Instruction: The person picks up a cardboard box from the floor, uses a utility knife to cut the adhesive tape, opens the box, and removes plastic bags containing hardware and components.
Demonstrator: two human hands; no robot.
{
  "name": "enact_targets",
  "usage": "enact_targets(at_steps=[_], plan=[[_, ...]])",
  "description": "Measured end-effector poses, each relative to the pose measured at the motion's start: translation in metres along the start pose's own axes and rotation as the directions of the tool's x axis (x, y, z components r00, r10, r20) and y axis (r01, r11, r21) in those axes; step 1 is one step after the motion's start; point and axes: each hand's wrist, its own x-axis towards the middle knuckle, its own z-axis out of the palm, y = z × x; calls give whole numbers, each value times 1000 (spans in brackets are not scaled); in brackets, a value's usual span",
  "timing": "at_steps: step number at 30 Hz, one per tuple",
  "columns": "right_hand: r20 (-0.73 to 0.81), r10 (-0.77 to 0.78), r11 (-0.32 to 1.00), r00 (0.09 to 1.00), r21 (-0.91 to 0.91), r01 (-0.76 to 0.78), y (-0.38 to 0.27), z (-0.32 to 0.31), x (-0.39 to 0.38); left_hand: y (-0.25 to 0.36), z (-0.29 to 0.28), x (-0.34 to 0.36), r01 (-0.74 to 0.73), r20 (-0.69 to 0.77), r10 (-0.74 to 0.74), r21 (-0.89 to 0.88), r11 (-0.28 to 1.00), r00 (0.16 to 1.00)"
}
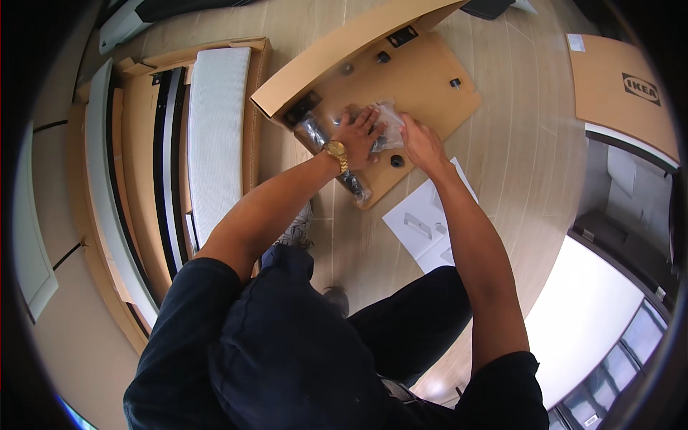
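Observation:
My right hand (pixel 424 147) is closed on the edge of a clear plastic bag (pixel 390 127) above an open cardboard carton (pixel 441 64). Beside it, my left hand (pixel 356 137), with a gold watch at the wrist, lies with fingers spread over the carton and the bag's left side. What is under its palm is hidden. Along the carton's near left edge are dark parts in clear plastic wrapping (pixel 354 186). A round black fitting (pixel 397 161) sits just below the bag. Smaller black fittings (pixel 455 83) lie farther back on the cardboard.
At the left, a long open carton (pixel 261 68) holds black rails (pixel 169 165) and a white-wrapped panel (pixel 218 129). A printed instruction sheet (pixel 423 226) lies on the wood floor under my right forearm. At the right are another cardboard box (pixel 609 93) and a white panel (pixel 584 301).

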Motion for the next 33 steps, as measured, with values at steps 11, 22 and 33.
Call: enact_targets(at_steps=[11, 22, 33], plan=[[21, -88, 974, 996, -208, 90, 26, 4, 5, 8, -11, 6, -10, 117, -1, 93, 996, 993], [27, -72, 972, 997, -223, 76, 39, -8, -12, 7, -15, 6, -3, 151, -12, 95, 995, 989], [-218, 158, 982, 963, 134, -131, 53, 1, -20, 0, 4, -2, -7, 23, 5, 56, 998, 1000]])
